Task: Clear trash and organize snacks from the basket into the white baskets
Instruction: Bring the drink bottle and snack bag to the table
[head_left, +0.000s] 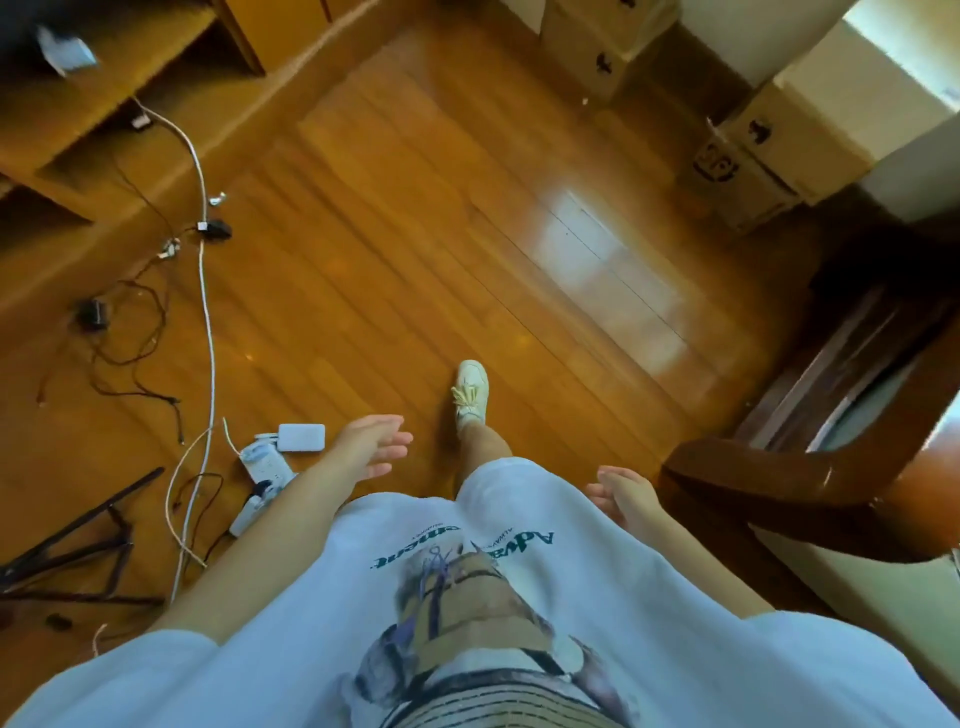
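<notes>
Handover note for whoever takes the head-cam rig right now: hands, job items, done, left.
Left hand: open, fingers straight, holding nothing.
Right hand: open, loosely relaxed, holding nothing, beside the dark wooden chair arm.
Job items: no basket, white baskets, snacks or trash in view. Only the wood floor, cardboard boxes, and cables with a power strip on the left.
Done: cannot tell from this view.
Left: find the basket, then sort; mind the cables underfoot.

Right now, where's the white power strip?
In the head view, the white power strip lies on the wooden floor at lower left, beside the left forearm among cables.
</notes>
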